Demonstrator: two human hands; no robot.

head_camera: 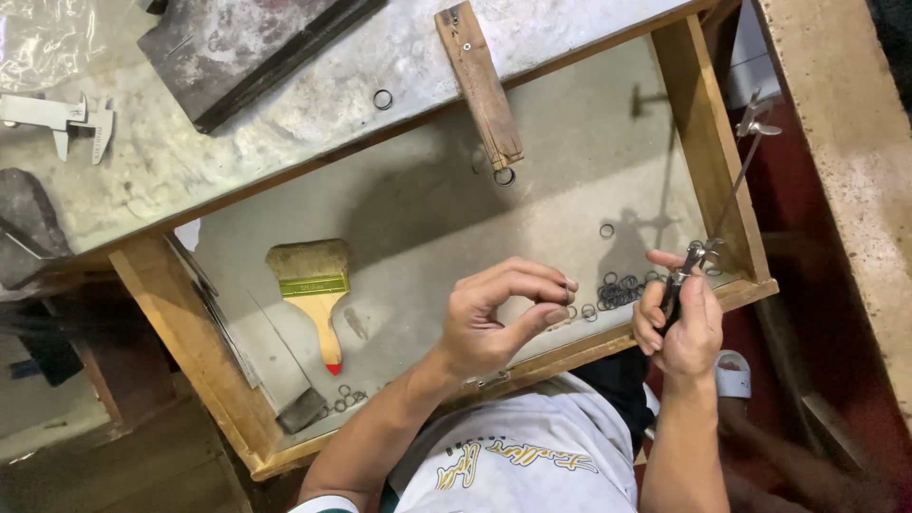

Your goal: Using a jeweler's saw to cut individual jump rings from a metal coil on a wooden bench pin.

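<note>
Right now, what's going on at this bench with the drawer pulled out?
A person sits over an open wooden drawer. Their left hand pinches a small metal ring between its fingertips, while the right hand grips dark metal pliers. A pile of small dark metal rings lies in the drawer between the hands. A wooden-handled paintbrush with a red tip rests further left in the drawer.

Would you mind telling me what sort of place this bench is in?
Probably a jeweller's or small metalworking shop: a bench peg, a wooden catch drawer strewn with small metal rings, and a caliper on the bench.
</note>
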